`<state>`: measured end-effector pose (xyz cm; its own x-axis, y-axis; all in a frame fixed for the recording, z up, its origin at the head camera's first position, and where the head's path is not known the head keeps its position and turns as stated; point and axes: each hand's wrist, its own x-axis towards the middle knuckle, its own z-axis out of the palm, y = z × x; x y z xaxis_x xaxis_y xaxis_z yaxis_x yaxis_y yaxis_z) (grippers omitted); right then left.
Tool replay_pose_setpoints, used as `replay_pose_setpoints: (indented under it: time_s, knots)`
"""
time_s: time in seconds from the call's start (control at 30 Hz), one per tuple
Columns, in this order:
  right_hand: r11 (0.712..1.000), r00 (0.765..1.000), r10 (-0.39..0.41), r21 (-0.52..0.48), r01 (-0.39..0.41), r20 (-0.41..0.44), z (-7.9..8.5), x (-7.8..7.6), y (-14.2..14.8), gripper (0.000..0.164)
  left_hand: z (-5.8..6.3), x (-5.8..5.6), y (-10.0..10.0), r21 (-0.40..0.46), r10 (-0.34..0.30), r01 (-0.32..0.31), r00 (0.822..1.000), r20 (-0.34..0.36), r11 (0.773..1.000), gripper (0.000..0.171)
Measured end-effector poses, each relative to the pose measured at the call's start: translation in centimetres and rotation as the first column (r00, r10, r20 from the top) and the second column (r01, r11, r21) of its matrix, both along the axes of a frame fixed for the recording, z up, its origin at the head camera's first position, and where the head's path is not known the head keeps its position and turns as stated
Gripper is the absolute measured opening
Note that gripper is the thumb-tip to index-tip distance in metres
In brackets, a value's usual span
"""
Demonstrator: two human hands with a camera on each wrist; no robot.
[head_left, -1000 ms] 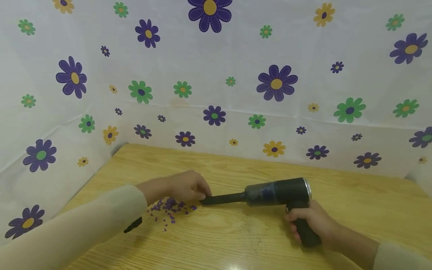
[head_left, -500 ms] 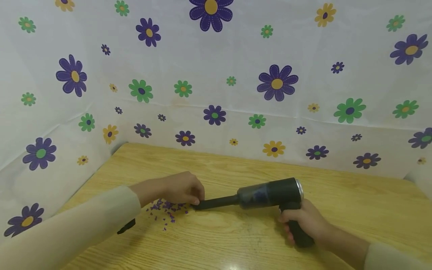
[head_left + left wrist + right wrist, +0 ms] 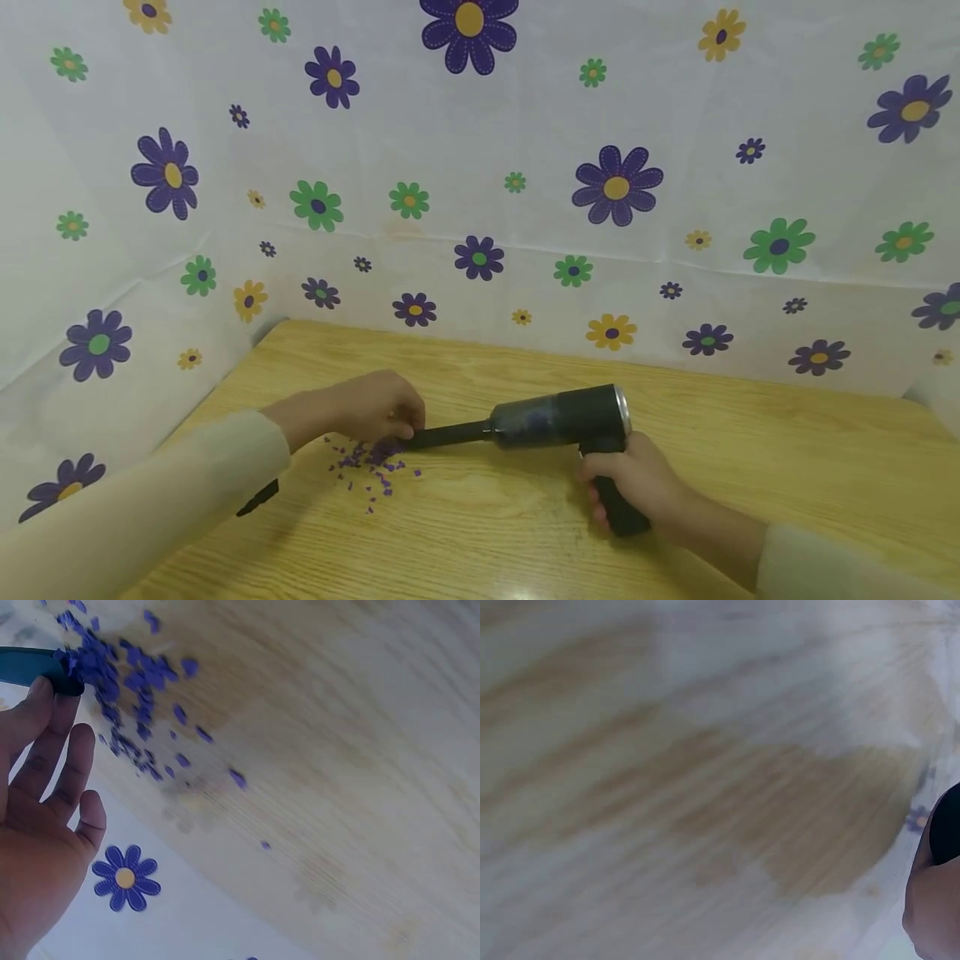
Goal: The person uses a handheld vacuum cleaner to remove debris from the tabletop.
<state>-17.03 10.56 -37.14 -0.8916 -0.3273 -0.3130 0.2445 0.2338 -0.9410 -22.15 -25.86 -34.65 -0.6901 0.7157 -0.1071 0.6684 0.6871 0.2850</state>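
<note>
The pistol-shaped handheld vacuum cleaner [image 3: 558,417] was over the middle of the wooden table [image 3: 720,442], its slim nozzle [image 3: 453,434] aimed toward the left edge. The right hand [image 3: 645,482] was wrapped around the handle [image 3: 621,507]; the left hand [image 3: 378,405] pinched the nozzle's tip, which met the purple scraps [image 3: 366,458] strewn between the table's middle and left edge. Working the nozzle well seemed to call for a low, level tip — mouth at the thickest cluster, left fingertips clear of the opening — and slow passes, lest loose bits scatter toward the near edge. The right hand was better placed to bear the weight, the left to steer. No brand, label or writing was legible; the flowered sheet [image 3: 450,117] beyond the far edge showed only printed blooms.
</note>
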Motion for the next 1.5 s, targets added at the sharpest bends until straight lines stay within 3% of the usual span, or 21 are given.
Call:
replay_pose_setpoints:
  time_s: [0.27,0.47,0.63,0.73,0.83,0.93,1.0,1.1,1.3,1.5]
  knots:
    - [0.998,0.998,0.049,-0.026,-0.05,-0.034,0.6,0.1,-1.2,0.018,-0.1,0.3,-1.5,-0.013,0.032,-0.031,0.998,0.055,0.999,0.005]
    - [0.995,0.986,0.079,-0.051,-0.087,-0.145,1.0,-0.1,-1.0,0.016,1.2,1.1,-2.2,0.049,0.05,-0.056,0.992,0.118,0.997,0.008]
    - [0.991,0.981,0.092,-0.076,-0.106,-0.174,1.1,-0.3,-0.6,0.015,2.0,1.4,-2.0,0.11,0.088,-0.123,0.956,0.279,0.986,0.017]
    - [0.992,0.98,0.091,-0.076,-0.106,-0.175,1.1,-0.5,-0.4,0.015,1.8,1.2,-1.9,0.106,0.12,-0.16,0.943,0.31,0.981,0.026]
    - [0.995,0.981,0.074,-0.059,-0.086,-0.179,1.1,-0.8,-0.2,0.016,1.3,0.4,-1.9,0.111,0.089,-0.114,0.974,0.21,0.987,0.027]
    - [0.999,0.98,0.038,-0.027,-0.044,-0.197,1.3,-1.5,-0.2,0.015,0.5,-1.0,-1.7,0.135,0.051,-0.055,0.998,0.033,0.989,0.023]
    - [1.0,0.978,0.003,-0.006,-0.004,-0.206,1.4,-2.2,-0.4,0.015,0.0,-2.1,-1.5,0.138,0.054,-0.042,0.995,-0.081,0.99,0.02]
    - [0.999,0.976,-0.024,0.021,0.03,-0.217,1.3,-3.3,-0.9,0.015,-0.8,-3.4,-1.1,0.114,0.093,-0.073,0.979,-0.179,0.991,0.016]
    - [0.993,0.973,-0.049,0.096,0.072,-0.225,0.5,-5.2,-1.9,0.014,-1.8,-4.6,-1.0,0.04,0.156,-0.151,0.966,-0.204,0.988,0.014]
    - [0.93,0.917,-0.016,0.331,0.16,-0.399,-0.5,-6.8,-2.1,0.016,-1.7,-4.0,-1.6,0.039,0.153,-0.148,0.96,-0.235,0.988,0.012]
